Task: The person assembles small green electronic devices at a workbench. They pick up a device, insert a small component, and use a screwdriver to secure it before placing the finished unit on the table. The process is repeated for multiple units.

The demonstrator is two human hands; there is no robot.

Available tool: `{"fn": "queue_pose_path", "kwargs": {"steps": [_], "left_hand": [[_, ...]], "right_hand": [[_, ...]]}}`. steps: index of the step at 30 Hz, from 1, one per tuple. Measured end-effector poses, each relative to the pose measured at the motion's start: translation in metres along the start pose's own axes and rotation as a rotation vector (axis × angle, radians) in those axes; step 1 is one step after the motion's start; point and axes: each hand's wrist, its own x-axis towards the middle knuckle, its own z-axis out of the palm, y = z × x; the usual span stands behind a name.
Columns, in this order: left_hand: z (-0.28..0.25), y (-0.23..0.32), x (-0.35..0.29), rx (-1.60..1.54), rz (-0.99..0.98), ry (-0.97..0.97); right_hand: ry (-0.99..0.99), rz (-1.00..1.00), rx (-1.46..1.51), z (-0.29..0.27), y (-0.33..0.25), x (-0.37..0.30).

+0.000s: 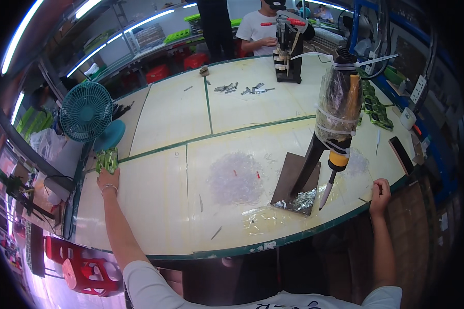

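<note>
Green, glossy pieces [107,159] lie bunched at the left edge of the tabletop [154,206], just on the near side of a teal fan [86,112]. The left hand [108,178] reaches out to them, its fingers over their near end; how tightly its grip closes on them I cannot tell. At the right end of the near edge, the right hand [380,195] has its fingers half curled, and whether its grip has hold of anything I cannot tell. A thin dark strip [365,200] lies just beside it. Toward the near edge, right of centre, a brown base plate [283,180] carries a slanting post and a yellow-and-black tool [338,160], its tip pointing down. Left of that plate spreads a heap of small clear pieces [232,180]. Grey metal pieces [255,89] lie nearer the far edge, where a black hand press [290,51] stands before a person in white [255,33].
</note>
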Motion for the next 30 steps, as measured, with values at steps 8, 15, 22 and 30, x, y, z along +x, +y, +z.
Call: {"fn": "queue_pose_path", "kwargs": {"steps": [8,15,22,30], "left_hand": [[-0.032,0.014,-0.075,-0.055,0.192,-0.036],[-0.065,0.025,-0.194,-0.105,0.499,-0.058],[-0.082,0.041,-0.251,-0.304,0.593,-0.045],[-0.125,0.073,-0.366,-0.843,0.617,-0.419]], "right_hand": [[0.017,0.014,-0.004,0.002,-0.001,0.001],[0.039,-0.012,-0.036,0.002,-0.002,0.001],[0.091,0.114,0.082,0.003,-0.004,0.002],[-0.391,0.109,0.785,-0.016,-0.140,-0.091]]}}
